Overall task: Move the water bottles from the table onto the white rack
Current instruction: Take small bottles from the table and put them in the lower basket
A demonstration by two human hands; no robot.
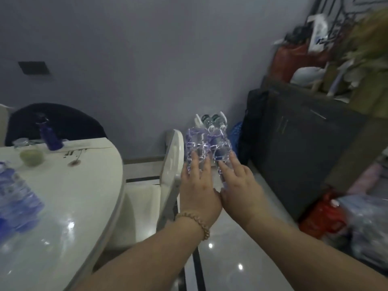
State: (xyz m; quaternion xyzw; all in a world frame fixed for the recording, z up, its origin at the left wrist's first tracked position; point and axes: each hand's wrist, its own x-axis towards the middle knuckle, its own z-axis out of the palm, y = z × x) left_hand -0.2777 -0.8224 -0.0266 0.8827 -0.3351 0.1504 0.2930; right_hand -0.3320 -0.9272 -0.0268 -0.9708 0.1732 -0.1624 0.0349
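Close by on my left, the table (63,185) has more bottles (14,196) waiting, blurry and blue. Out in front, my left hand (199,185) holds the left bottle (196,143) and my right hand (239,185) holds the right bottle (220,147). My fingers lie over the tops and my thumbs hide under. I hold them side by side, caps pointing away, so I think both can slide in together. They are clear and crinkly with purple-blue labels. Farther off, by the wall, the white rack (198,121) sits low with two dark-capped bottles (206,120) on it.
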